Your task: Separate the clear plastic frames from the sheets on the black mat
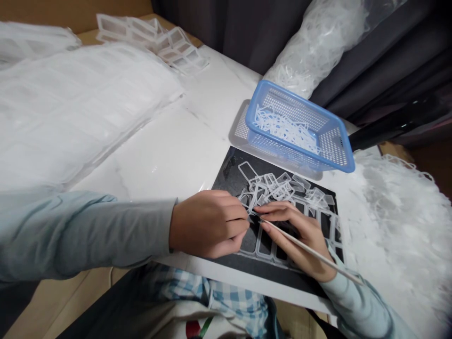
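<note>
My left hand (212, 223) is closed, with its fingertips curled under. Whatever it pinches is hidden, though a translucent plastic frame (258, 193) lies beside the fingertips. In my right hand (300, 235) is a slim white-handled tool (310, 252), held like a pen; its dark tip reaches close to the left fingertips. Both hands are over a black mat (229, 167). Behind them on the mat is a loose pile of small rectangular plastic frames (278, 186). A joined sheet of clear rectangular frames (265, 245) lies partly under my right hand.
A blue basket (300, 157) with thin white strips stands behind the mat. Stacked translucent sheets (81, 113) cover the table's left side, with folded frame sheets (148, 35) farther back. A heap of plastic scraps (402, 235) lies right; a stuffed clear bag (318, 42) rises behind the basket.
</note>
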### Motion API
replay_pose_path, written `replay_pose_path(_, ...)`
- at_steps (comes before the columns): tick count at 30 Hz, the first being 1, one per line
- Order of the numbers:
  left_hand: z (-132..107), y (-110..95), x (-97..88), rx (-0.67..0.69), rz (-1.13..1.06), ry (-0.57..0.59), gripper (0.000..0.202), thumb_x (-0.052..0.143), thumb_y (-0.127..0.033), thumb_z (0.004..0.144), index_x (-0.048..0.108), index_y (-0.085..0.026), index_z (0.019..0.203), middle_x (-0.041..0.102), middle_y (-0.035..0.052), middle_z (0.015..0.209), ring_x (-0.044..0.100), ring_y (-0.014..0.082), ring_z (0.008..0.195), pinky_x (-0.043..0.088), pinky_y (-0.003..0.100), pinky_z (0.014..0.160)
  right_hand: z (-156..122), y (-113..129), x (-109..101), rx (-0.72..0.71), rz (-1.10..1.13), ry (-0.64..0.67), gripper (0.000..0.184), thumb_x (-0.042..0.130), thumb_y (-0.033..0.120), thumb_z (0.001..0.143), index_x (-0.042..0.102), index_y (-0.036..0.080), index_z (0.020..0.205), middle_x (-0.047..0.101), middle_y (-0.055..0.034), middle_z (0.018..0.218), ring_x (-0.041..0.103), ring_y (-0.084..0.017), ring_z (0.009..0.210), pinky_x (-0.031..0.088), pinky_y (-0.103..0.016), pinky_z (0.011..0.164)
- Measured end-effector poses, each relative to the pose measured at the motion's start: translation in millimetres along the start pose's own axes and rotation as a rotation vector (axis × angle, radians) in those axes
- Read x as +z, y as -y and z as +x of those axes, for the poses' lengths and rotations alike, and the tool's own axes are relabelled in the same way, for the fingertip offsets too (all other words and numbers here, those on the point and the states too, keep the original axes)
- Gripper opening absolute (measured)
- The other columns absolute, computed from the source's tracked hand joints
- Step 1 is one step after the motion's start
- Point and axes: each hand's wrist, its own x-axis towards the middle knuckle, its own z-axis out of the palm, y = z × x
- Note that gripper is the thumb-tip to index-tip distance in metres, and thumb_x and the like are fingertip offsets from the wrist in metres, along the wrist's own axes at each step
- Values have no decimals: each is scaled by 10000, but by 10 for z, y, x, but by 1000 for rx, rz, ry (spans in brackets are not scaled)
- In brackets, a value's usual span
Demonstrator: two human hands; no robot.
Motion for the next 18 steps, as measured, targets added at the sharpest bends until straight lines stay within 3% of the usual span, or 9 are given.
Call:
replay_pose_path(8,6,-7,6,-18,-28,3,193,501,-138,905,684,-152,844,710,45,783,659,186,783,507,305,723,46,-32,71,-143,-129,13,153,657,84,909,619,184,1018,695,-95,1059,631,-199,1006,509,-373,901)
replay_pose_path(13,30,23,-26,-168,-32,-63,145,538,-176,894,660,-153,818,672,42,814,609,184,771,439,319,715,33,-35,85,-153,-155,21,168,659,66,904,602,186,1007,690,-101,1110,614,-196,1021,495,-361,906)
replay_pose_path(18,14,123,38,-266,-21,-110,150,593,-297,908,626,-152,921,638,39,884,565,196,830,362,345,764,43,-16,82,-106,-109,22,142,661,91,915,610,189,1004,693,-82,1114,606,-178,1021,486,-338,912)
